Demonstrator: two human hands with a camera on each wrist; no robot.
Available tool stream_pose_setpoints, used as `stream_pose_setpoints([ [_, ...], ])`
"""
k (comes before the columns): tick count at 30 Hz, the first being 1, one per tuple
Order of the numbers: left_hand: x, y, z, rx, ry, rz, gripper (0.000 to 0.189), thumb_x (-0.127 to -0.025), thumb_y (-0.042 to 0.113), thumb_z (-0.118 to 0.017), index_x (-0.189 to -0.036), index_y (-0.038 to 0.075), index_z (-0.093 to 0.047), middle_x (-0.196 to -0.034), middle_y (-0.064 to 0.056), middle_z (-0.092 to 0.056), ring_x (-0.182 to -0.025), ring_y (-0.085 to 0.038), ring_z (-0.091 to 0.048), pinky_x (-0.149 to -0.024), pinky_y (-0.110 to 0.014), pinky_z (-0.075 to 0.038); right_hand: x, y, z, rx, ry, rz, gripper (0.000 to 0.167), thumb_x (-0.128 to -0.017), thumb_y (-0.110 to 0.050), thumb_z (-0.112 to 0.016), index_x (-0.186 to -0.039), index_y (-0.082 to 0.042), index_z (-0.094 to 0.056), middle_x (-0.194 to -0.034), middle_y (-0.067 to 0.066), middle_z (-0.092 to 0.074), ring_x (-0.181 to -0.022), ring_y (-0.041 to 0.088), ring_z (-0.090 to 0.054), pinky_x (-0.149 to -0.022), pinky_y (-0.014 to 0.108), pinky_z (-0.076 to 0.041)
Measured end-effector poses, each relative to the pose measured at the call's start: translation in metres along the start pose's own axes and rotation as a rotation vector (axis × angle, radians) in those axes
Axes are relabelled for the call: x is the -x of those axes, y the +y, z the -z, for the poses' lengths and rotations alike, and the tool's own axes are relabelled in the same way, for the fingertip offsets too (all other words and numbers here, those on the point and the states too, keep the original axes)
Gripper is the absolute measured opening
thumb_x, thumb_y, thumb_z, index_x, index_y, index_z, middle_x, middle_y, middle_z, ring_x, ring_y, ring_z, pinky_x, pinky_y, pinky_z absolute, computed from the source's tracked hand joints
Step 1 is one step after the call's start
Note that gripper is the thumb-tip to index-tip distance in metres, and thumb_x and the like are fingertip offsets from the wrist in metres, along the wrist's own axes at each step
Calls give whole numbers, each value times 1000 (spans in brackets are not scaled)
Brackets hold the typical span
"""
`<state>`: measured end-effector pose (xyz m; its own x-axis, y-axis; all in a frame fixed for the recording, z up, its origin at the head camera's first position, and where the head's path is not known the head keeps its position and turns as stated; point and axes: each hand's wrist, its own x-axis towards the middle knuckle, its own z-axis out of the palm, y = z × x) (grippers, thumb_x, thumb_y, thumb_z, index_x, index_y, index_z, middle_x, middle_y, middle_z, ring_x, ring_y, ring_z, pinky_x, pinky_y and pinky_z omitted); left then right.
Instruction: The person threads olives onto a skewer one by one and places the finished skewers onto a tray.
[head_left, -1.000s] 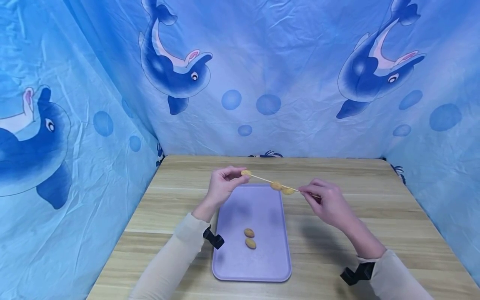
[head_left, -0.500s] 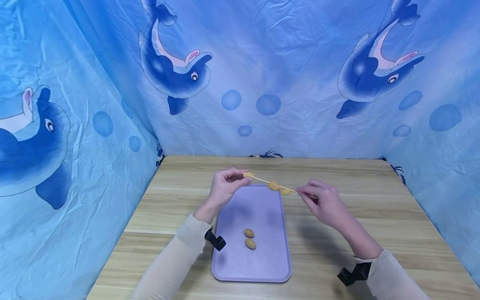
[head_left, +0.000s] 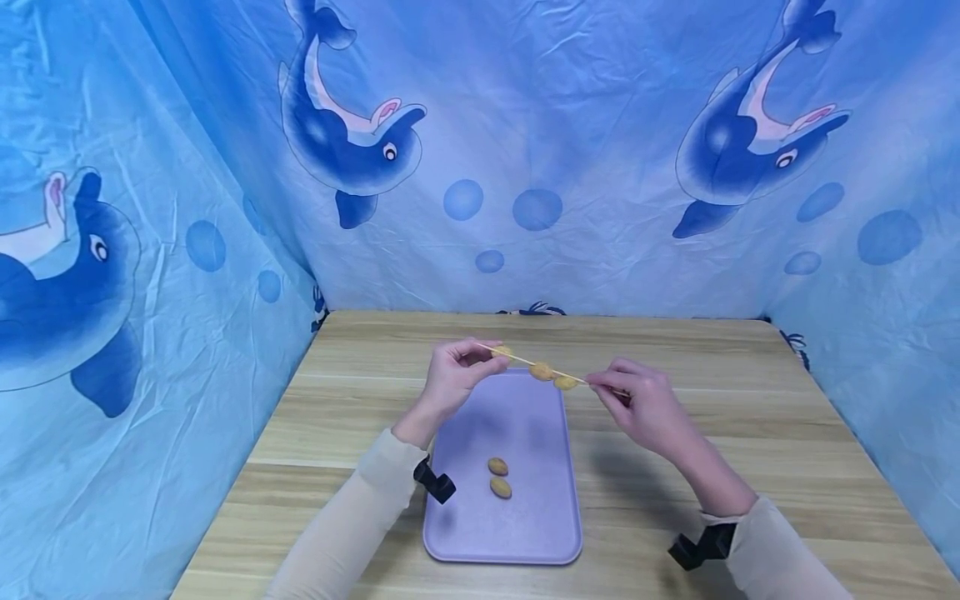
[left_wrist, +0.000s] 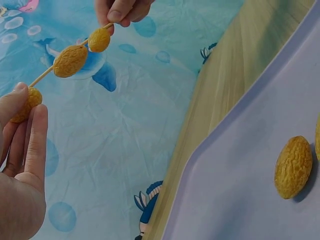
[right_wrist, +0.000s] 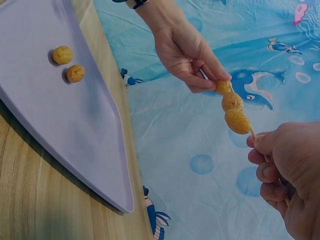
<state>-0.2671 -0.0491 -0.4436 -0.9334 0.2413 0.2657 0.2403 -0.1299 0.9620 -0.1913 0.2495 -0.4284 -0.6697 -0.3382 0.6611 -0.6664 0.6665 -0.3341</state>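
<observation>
My right hand (head_left: 643, 406) pinches a thin wooden skewer (left_wrist: 42, 76) near one end. Two yellow, wrinkled oval pieces, a larger-looking one (left_wrist: 70, 61) and another (left_wrist: 99, 40) by the right fingertips, are threaded on it. Toward the far end, a third yellow oval piece (left_wrist: 33, 102) is pinched between the thumb and fingers of my left hand (head_left: 452, 377). In the head view the skewer's tip sticks out past this piece, and a bare stretch of stick separates it from the other two. Both hands are raised over the tray's far end.
A lilac tray (head_left: 525, 533) lies on the wooden table (head_left: 712, 333). Two more yellow oval pieces, one (head_left: 498, 466) just beyond the other (head_left: 501, 487), rest on it. A blue dolphin-print curtain (head_left: 525, 125) closes off the back and sides.
The left hand's piece has slid along the skewer toward the right hand, and the tip now shows beyond it. The right hand and skewer have shifted slightly left, the left hand slightly right.
</observation>
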Motion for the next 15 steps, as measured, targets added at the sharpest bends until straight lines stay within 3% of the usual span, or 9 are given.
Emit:
stream_pose_setpoints([
  [9,1,0,-2,28,-23,0,23,-88,-7,-81,-107,-18,-72,-103,8,-81,-91,-9,-78,-86,-30,-68,-2,-3,-2,0,5,9,17,-89,5,-81,-99,-8,-84,-79,-4,-66,-61,-2,-44,-50,8,-38],
  [15,1,2,-4,44,-35,18,25,-88,-6,-82,-108,-17,-73,-107,1,-82,-90,-12,-78,-85,-32,-69,-3,-4,-3,-30,5,1,18,-88,7,-80,-100,-7,-84,-80,-3,-67,-61,-3,-44,-49,10,-39],
])
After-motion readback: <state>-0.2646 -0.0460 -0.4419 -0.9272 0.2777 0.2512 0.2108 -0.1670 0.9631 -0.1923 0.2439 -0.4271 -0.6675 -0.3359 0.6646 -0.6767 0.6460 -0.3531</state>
